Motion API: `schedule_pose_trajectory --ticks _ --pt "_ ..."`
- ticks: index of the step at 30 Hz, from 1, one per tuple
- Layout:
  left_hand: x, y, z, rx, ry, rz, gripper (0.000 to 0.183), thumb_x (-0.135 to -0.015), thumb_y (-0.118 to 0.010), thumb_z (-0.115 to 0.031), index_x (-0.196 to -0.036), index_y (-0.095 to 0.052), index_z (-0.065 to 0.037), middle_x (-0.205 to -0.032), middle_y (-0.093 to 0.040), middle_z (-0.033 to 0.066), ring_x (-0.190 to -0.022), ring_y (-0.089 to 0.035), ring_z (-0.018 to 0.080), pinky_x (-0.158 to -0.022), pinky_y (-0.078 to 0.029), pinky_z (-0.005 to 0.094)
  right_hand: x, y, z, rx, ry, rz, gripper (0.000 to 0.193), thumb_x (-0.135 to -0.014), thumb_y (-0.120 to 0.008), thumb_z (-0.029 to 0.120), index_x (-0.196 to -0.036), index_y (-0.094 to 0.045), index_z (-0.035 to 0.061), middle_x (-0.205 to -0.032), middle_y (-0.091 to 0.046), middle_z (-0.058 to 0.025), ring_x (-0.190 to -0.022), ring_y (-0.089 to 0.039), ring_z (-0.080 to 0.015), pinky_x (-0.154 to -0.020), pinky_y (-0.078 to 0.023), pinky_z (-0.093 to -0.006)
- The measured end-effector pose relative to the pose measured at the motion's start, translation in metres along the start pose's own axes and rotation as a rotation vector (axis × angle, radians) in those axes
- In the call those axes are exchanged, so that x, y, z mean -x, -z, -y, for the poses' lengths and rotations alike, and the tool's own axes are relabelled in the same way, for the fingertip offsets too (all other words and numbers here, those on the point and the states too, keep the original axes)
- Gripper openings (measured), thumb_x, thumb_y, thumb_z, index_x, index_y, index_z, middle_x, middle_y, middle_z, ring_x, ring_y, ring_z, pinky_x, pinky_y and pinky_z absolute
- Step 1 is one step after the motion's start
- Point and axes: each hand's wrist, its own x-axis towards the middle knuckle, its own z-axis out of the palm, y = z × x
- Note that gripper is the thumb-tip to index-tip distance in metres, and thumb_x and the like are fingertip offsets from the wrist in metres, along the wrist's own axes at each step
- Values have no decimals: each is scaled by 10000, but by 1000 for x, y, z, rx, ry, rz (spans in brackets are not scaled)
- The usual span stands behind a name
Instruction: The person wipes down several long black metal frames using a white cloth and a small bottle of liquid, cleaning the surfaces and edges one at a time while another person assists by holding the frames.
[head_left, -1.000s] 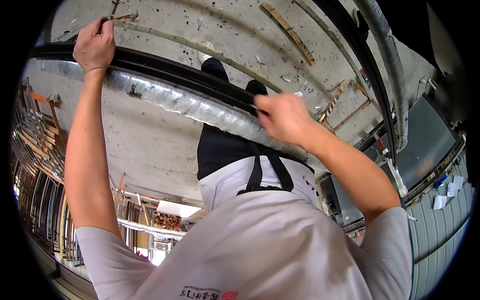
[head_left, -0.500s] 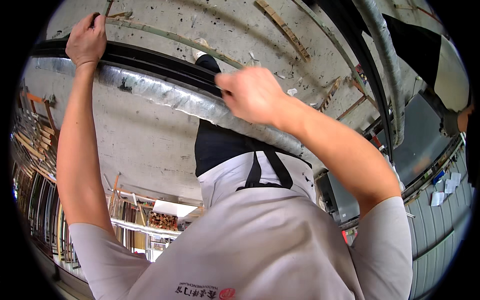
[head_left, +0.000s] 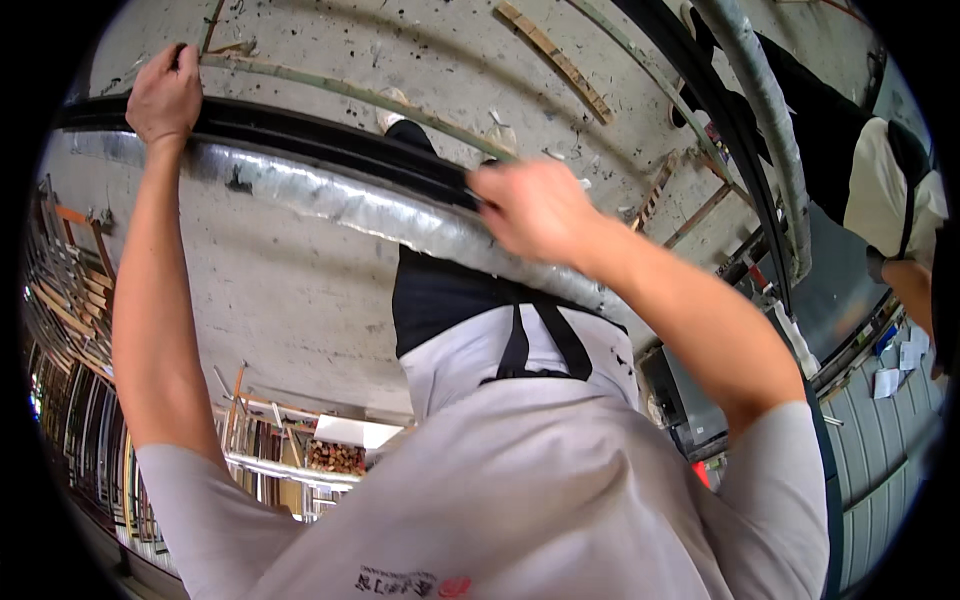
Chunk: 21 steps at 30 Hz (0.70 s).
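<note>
A long black profile [head_left: 310, 143] runs across in front of me, just beyond a beam wrapped in silver film [head_left: 320, 195]. My left hand [head_left: 165, 100] is closed over the profile near its left part, with the fingers curled round its far side. Over the right part of the profile is my right hand [head_left: 540, 208], its fingers closed and blurred by motion. Whatever it pinches is hidden by the fingers.
Wooden strips [head_left: 555, 62] and scraps lie on the concrete floor. Another wrapped beam [head_left: 765, 110] and a black bar [head_left: 735, 115] stretch along the right, where a person [head_left: 880, 195] stands. Racks of long pieces [head_left: 90, 440] line the left.
My right hand has moved right and slightly nearer along the profile. My left hand keeps its grip. The person at the right shows more in view.
</note>
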Motion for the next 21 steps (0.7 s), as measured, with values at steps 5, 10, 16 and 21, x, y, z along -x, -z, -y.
schedule_pose_trajectory --ticks 5,10,16,21 --pt "-2 -5 5 0 33 38 393 -934 -493 -502 -1134 -718 -250 -1161 -709 69 -1095 -646 338 -907 -522 427 24 1 -13 36 -96 78 100 -820 -640 134 -906 -627 85 -769 -670 -196 -778 -667 -421 -688 -522 -544" --pt "-7 -15 15 6 -15 -9 416 -945 -472 -508 -1170 -713 -254 -1208 -697 69 -1134 -637 329 -944 -509 411 169 -18 -96 169 -367 175 78 -801 -642 146 -837 -619 81 -729 -667 -190 -727 -655 -430 -681 -527 -538" --pt "-12 -19 26 -33 45 70 441 -947 -471 -524 -1216 -709 -269 -1243 -689 66 -1157 -635 320 -969 -501 398 198 -19 -109 169 -400 163 80 -794 -649 115 -807 -594 59 -735 -649 -182 -754 -638 -436 -675 -507 -532" --pt "-16 -29 36 -48 26 4 457 -936 -487 -566 -1227 -711 -294 -1227 -699 63 -1157 -642 318 -972 -499 386 204 -10 -118 312 -503 367 115 -788 -659 152 -877 -666 80 -794 -701 -177 -808 -681 -412 -740 -546 -512"
